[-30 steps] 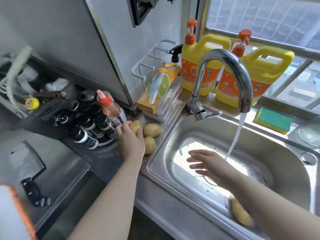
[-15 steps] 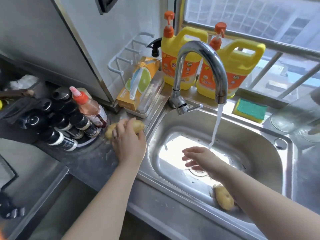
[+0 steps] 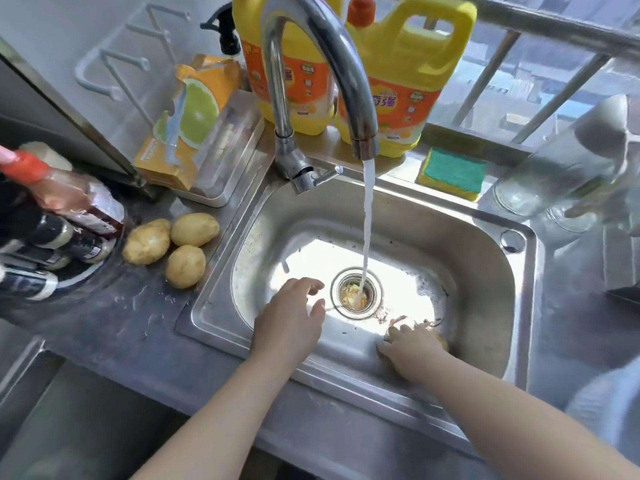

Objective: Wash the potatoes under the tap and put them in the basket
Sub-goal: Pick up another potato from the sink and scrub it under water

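Three tan potatoes (image 3: 173,247) lie together on the wet counter left of the steel sink (image 3: 485,237). The tap (image 3: 325,57) runs, and its stream falls into the drain strainer (image 3: 353,292). My left hand (image 3: 294,313) hovers inside the basin left of the drain, fingers relaxed and empty. My right hand (image 3: 412,348) is low in the near right corner of the basin, fingers curled over a fourth potato (image 3: 442,342) that is mostly hidden beneath it. No basket is in view.
Two yellow detergent jugs (image 3: 398,81) stand behind the tap. A green-and-yellow sponge (image 3: 453,173) lies on the sill. Dark bottles and a red-capped sauce bottle (image 3: 65,199) crowd the counter at left. A glass jar (image 3: 554,181) stands at right.
My left hand let go of the potatoes on the counter and moved into the basin. My right hand dropped from under the stream onto the potato in the sink's near right corner.
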{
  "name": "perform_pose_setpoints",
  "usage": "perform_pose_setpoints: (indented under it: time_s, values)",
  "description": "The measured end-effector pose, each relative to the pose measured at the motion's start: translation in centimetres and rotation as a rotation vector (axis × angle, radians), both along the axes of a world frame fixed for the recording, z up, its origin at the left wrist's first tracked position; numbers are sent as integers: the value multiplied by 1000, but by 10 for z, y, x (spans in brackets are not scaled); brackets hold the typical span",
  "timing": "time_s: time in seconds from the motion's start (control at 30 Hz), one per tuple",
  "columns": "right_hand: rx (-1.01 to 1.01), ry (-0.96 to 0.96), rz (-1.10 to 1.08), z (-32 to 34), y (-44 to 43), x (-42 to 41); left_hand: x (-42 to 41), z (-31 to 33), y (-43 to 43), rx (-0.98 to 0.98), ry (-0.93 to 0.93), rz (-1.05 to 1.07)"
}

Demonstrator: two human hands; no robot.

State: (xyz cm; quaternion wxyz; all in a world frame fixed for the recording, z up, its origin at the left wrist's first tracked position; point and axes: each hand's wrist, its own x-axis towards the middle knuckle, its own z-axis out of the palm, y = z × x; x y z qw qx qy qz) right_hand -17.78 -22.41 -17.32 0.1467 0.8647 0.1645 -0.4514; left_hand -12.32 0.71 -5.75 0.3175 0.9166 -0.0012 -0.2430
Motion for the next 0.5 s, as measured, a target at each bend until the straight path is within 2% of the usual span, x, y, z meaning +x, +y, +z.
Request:
perform_pose_setpoints:
  time_s: [0.1,0.37,0.43,0.5]
  values:
    - [-11,-11,104,-10,-4,2,0,-1,0,-3,-1,13]
    - [53,0,146,-13,-3,12,3,-1,0,-8,32,0]
    - [83,54,-1,7,2,24,5,-1,-1,-21,51,-13]
    - [230,97,-269,37,6,39,8,0,-3,-62,100,4]
